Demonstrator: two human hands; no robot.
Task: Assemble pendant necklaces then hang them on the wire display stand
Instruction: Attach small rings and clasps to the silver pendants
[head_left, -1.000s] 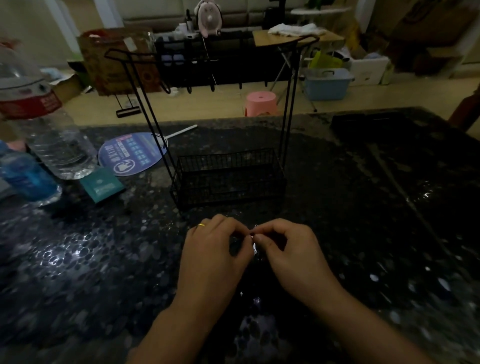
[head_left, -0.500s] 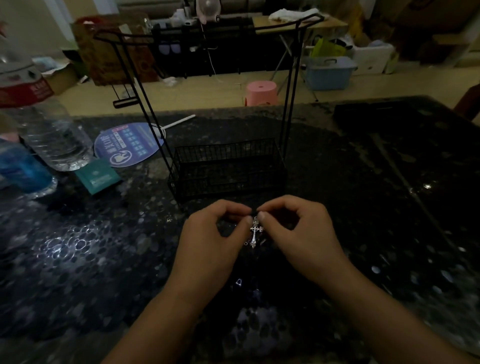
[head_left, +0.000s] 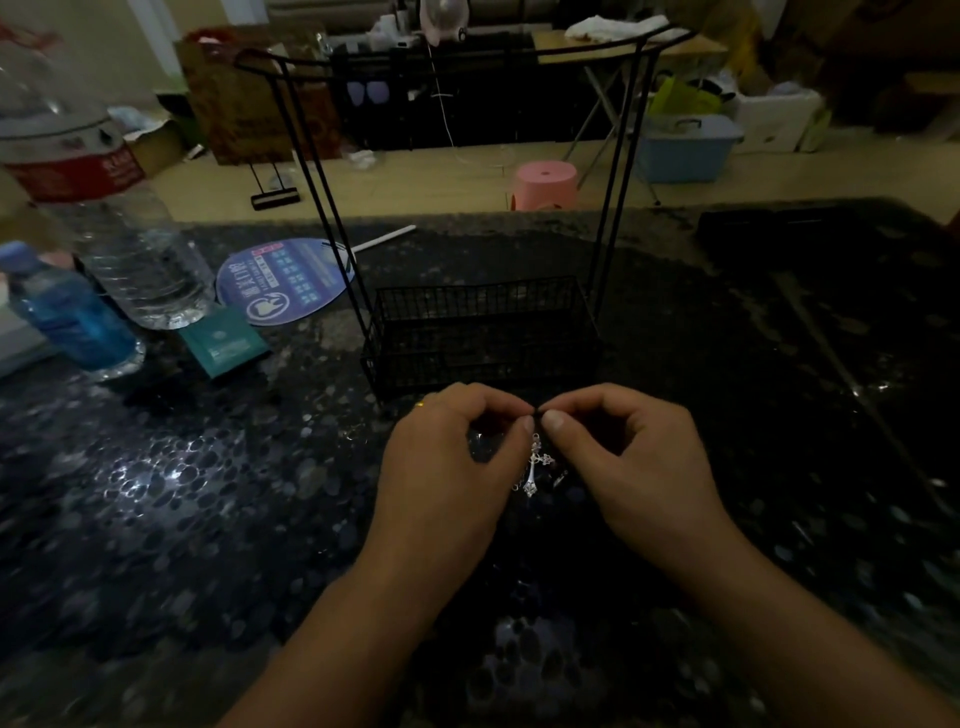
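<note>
I note a dark pebble-pattern countertop (head_left: 182, 493), dimly lit, w/ glare patches. Black wire display stand (head_left: 483, 332) sits mid-surface; its basket base is just beyond the hands. Left hand (head_left: 447, 467) and right hand (head_left: 639, 462) meet fingertip to fingertip in front of the stand, both pinching a thin dark cord; silver cross pendant (head_left: 535, 467) hangs below the pinch, above the surface. Left of stand: round blue fan (head_left: 285, 280), teal packet (head_left: 226, 340), clear water bottle (head_left: 104, 208), small blue bottle (head_left: 72, 317). Behind stand, on the room floor: pink stool (head_left: 545, 182), blue bin (head_left: 685, 148).
</note>
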